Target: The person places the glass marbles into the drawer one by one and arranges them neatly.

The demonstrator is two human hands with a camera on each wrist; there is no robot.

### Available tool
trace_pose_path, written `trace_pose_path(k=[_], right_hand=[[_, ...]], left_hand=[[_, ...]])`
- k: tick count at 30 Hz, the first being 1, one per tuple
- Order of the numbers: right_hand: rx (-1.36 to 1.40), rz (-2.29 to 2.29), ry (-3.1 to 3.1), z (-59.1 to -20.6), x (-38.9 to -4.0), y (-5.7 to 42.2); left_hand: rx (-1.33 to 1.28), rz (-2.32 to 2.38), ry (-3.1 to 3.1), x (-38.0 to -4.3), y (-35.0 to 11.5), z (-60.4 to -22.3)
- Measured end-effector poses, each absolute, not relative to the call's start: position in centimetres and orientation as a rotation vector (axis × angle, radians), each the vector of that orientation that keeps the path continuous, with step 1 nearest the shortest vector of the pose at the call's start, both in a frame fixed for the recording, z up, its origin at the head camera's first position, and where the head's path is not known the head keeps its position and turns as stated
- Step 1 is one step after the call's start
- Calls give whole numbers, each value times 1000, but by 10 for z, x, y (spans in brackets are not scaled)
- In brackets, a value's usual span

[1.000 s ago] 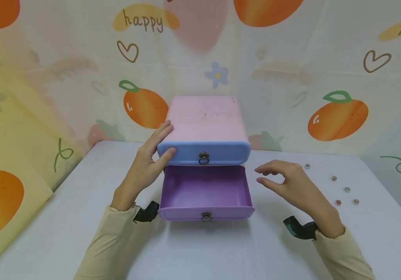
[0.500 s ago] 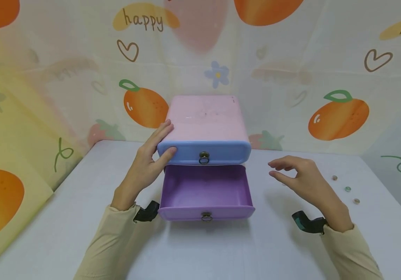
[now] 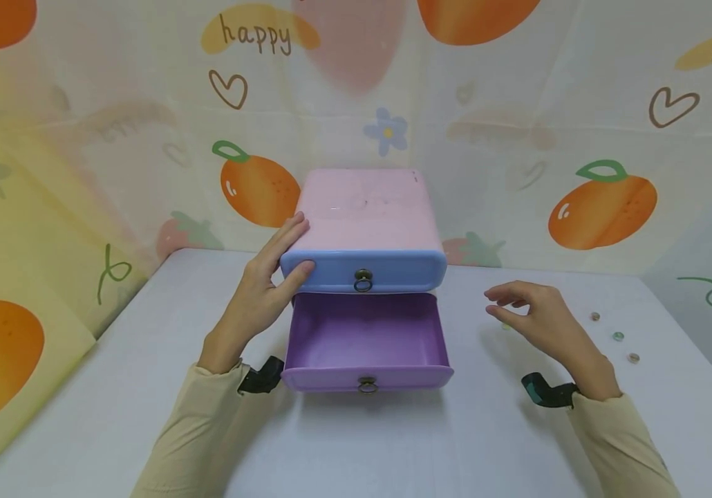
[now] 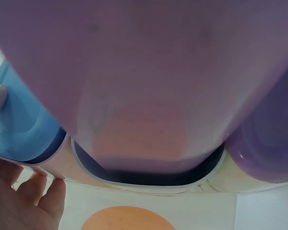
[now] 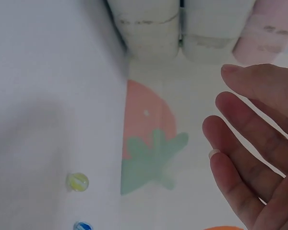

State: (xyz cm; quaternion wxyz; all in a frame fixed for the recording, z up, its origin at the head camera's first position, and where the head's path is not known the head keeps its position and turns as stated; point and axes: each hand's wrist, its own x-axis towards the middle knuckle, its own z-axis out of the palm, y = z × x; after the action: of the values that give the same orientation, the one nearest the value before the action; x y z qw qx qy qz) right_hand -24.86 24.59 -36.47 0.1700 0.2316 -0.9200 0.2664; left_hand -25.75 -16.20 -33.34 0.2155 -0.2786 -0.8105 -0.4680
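Note:
A small cabinet (image 3: 365, 207) with a pink top stands in the middle of the table. Its blue upper drawer (image 3: 331, 273) is pushed in, while the purple lower drawer (image 3: 325, 379) is pulled out toward me. My left hand (image 3: 256, 294) rests on the cabinet's left side, thumb against the blue front, fingers fairly straight along the side. To the right of the cabinet my right hand (image 3: 536, 311) hovers over the table, fingers loosely bent, holding nothing. A yellow-green marble (image 5: 78, 182) lies below it, and a blue marble (image 5: 83, 226) shows nearby in the right wrist view.
More glass marbles lie on the right of the white table (image 3: 381, 449): a brownish marble (image 3: 595, 316), a green marble (image 3: 619, 336) and another brownish marble (image 3: 634, 357). A printed cloth (image 3: 493, 90) hangs close behind the cabinet.
My right hand has moved right, away from the cabinet, and now covers some marbles seen earlier. A yellow-green marble has come into sight by its thumb. The left hand and drawers stay put.

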Motion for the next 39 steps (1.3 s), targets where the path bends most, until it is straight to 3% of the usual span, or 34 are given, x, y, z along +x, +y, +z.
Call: trace_pose_path(k=[39], right_hand=[[483, 809, -2910, -392, -263, 269]], left_hand=[[-761, -1290, -2274, -257, -162, -333]])
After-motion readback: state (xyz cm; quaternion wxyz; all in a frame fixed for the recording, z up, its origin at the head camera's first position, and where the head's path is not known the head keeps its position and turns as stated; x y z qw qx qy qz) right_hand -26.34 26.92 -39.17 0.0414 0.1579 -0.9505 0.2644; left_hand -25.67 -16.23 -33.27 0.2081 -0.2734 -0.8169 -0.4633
